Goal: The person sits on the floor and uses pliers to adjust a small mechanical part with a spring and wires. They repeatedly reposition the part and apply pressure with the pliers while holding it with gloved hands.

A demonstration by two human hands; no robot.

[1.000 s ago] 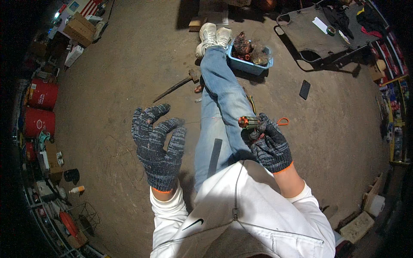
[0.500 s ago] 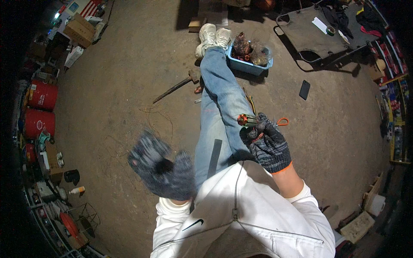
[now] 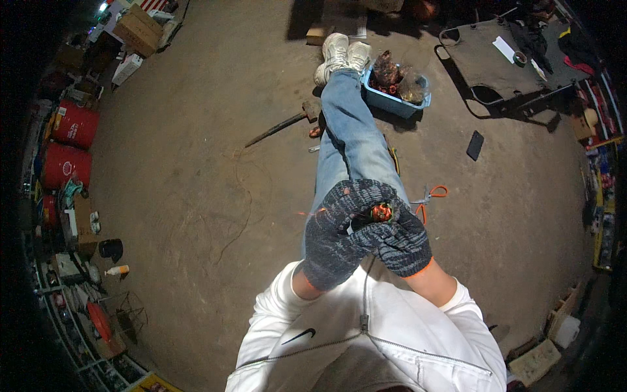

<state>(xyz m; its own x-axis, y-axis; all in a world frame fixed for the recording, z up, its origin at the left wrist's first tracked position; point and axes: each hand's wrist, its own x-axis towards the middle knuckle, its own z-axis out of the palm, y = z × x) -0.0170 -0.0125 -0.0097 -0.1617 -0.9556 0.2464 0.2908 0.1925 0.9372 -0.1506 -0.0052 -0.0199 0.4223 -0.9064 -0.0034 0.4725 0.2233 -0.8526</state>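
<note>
Work above two legs in blue jeans (image 3: 359, 130)

Red metal drums (image 3: 68, 166) stand at the left. A thin wire (image 3: 248, 204) lies on the brown floor (image 3: 163, 117), near a dark, long-handled hammer (image 3: 281, 129). The left hand (image 3: 333, 238), in a grey knit glove, curls around a small green-and-orange part (image 3: 381, 212); I can't tell if it grips. The right hand (image 3: 405, 242), gloved too, holds the part above the legs. Next lies an orange-looped tool (image 3: 427, 196).

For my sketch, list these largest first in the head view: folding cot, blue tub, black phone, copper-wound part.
1. Folding cot
2. Blue tub
3. Unranked: black phone and copper-wound part. They look alike; the part is nearer the camera and partly covered.
</note>
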